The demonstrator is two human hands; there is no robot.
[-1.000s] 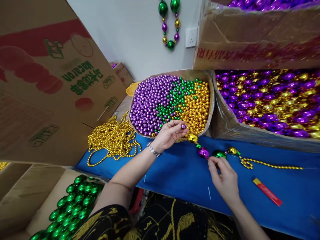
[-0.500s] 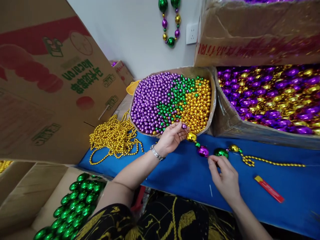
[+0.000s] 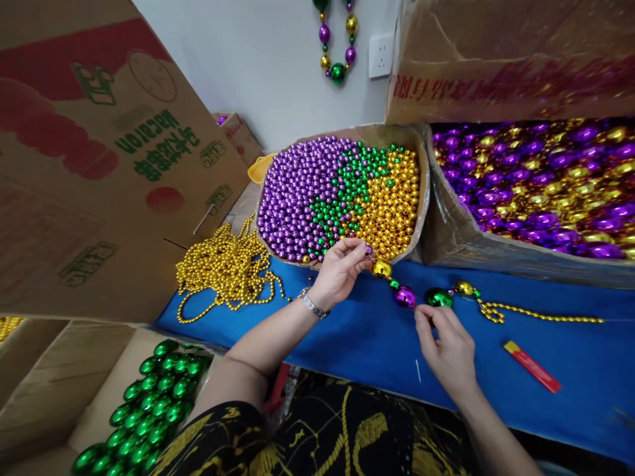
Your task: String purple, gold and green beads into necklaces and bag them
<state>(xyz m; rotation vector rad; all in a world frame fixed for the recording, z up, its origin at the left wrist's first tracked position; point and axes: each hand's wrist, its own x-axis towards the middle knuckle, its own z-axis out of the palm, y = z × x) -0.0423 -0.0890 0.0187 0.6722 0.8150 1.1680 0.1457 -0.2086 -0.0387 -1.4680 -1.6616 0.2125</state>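
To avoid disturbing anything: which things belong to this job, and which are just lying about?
Likely in use:
held bead string
box of small beads
box of large beads
gold chains

Likely just lying about:
red-and-yellow strip
white sliver

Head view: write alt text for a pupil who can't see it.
A person's left hand and right hand hold a string of purple, green and gold beads above a blue table. Behind the hands, a cardboard box holds small beads; gold bead chains lie to its left.
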